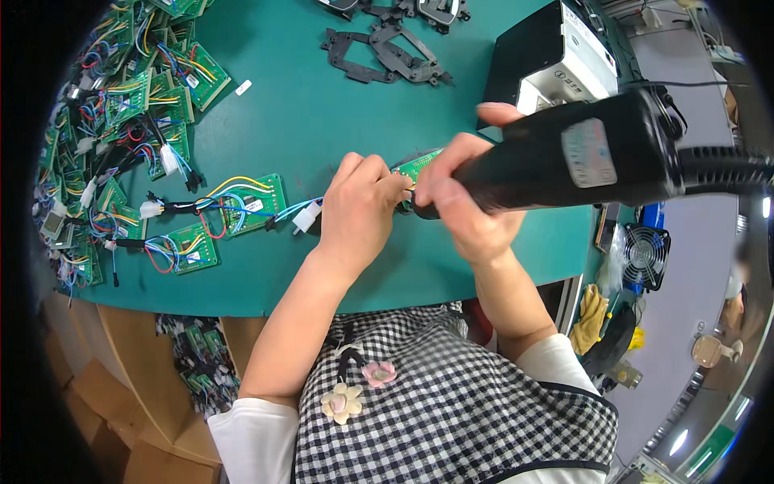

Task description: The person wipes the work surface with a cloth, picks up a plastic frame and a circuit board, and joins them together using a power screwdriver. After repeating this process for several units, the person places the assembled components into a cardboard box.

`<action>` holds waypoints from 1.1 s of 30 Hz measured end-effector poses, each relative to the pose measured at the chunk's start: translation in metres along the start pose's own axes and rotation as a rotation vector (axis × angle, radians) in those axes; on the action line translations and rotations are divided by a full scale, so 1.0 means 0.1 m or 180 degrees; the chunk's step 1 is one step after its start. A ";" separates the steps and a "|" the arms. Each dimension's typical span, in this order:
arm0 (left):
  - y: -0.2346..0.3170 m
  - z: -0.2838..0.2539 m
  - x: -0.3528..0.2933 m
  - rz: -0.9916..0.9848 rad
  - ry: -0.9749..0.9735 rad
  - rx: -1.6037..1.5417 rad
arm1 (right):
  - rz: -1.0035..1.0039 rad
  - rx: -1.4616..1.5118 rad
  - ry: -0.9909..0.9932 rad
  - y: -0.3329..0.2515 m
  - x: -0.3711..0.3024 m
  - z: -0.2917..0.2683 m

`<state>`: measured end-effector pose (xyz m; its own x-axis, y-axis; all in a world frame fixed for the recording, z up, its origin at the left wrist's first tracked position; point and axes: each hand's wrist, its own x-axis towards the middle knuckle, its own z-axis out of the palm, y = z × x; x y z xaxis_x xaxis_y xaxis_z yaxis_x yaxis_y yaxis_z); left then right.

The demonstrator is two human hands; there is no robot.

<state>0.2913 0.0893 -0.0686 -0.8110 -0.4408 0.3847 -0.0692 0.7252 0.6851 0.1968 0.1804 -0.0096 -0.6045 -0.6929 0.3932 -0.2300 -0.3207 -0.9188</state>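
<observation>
In my right hand is a black corded electric screwdriver, lying almost level with its thick cable toward the right. Its tip is hidden behind my fingers. My left hand is closed, the fingertips pinched at the near edge of a green circuit board, right beside the screwdriver's front end. Much of that board is covered by both hands. Blue wires and a white plug stick out to the left from under my left hand.
Wired green circuit boards pile up along the left; two lie nearer me. Black plastic frames are at the far edge. A black and white box stands far right. Beyond the table's right edge are a fan and yellow gloves.
</observation>
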 end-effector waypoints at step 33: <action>-0.78 -0.29 1.79 0.1352 -0.1364 0.1619 | 0.0182 0.0137 0.1255 -0.10 -0.39 -0.79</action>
<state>0.1688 -0.0611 -0.0349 -0.9736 0.0956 0.2071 0.1235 0.9843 0.1259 0.1625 0.2617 -0.0183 -0.8636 -0.4121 0.2904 -0.1605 -0.3213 -0.9333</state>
